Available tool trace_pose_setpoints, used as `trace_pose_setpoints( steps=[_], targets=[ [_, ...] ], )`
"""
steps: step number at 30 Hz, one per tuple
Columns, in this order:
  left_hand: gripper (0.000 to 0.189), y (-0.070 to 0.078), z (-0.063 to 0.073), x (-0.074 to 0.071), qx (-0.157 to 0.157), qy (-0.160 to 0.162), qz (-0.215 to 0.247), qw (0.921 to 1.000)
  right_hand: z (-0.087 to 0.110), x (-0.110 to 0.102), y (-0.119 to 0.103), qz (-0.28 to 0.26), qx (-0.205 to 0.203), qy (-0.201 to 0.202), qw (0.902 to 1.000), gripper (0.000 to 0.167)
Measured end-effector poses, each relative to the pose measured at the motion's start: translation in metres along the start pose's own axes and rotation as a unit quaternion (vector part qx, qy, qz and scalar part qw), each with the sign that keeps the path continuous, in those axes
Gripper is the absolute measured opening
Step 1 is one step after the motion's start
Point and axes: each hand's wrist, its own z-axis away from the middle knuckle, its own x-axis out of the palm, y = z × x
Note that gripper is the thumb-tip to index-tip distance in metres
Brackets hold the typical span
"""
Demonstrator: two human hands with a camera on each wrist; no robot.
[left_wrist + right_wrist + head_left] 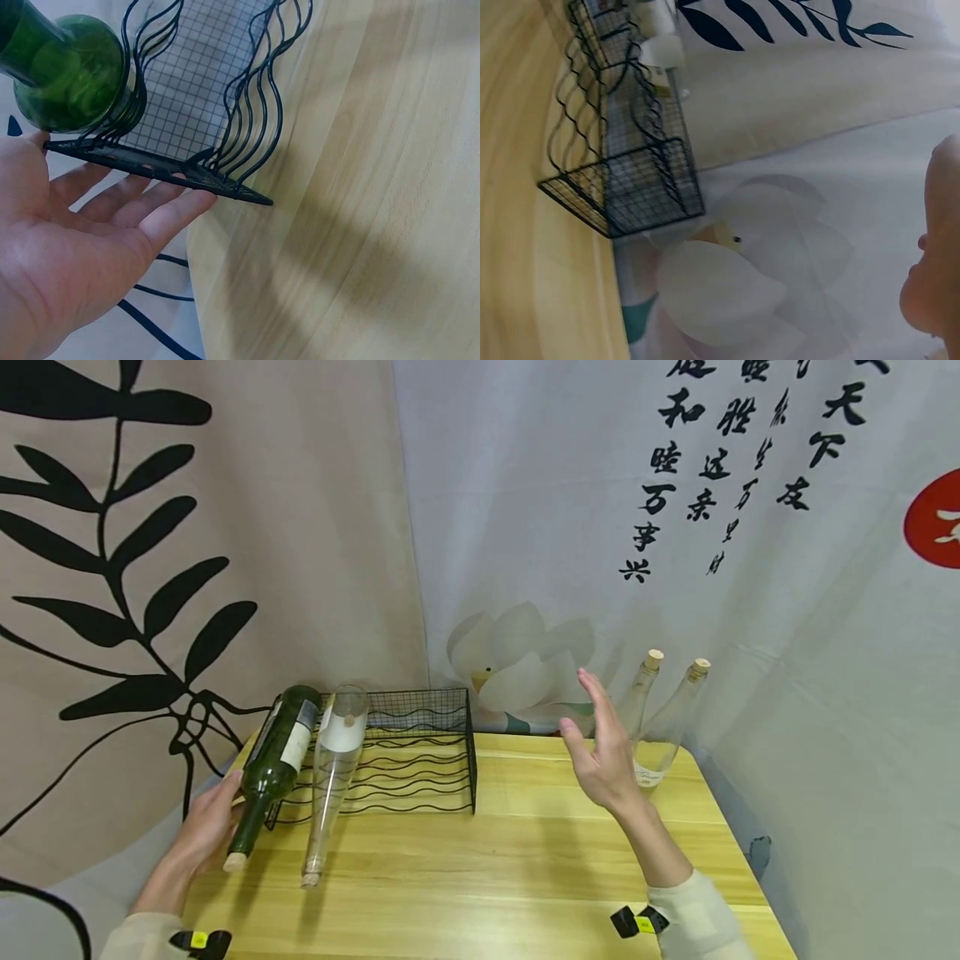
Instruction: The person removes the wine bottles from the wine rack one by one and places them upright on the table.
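A black wire wine rack stands on the table's left side. On it lie a green wine bottle and a clear bottle, their corked necks pointing towards me. My left hand touches the rack's left end; in the left wrist view its fingers extend along the side frame, below the green glass. My right hand is raised with the fingers spread and holds nothing. Two corked clear bottles, one in front and one behind, stand upright just beyond it, partly covered by the hand.
The wooden table has its right edge beyond the upright bottles. Behind it hangs a cloth backdrop with leaf prints, a flower and black characters. The rack stands close to this cloth.
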Motion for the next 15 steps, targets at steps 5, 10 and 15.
trace_pose_setpoints(
  steps=[5, 10, 15],
  targets=[
    [0.095, 0.001, 0.001, 0.001, 0.000, 0.002, 0.012, 0.9999, 0.009, 0.018, 0.002, -0.011, 0.039, -0.051, 0.9979, 0.067],
    [0.092, 0.001, 0.001, 0.001, -0.004, 0.002, 0.005, 1.0000, 0.016, 0.033, 0.004, -0.015, 0.073, -0.091, 0.9930, 0.065],
    [0.095, 0.001, 0.001, 0.000, -0.005, 0.004, -0.019, 0.9998, 0.020, 0.046, 0.009, -0.028, 0.108, -0.124, 0.9860, 0.064]
  ],
)
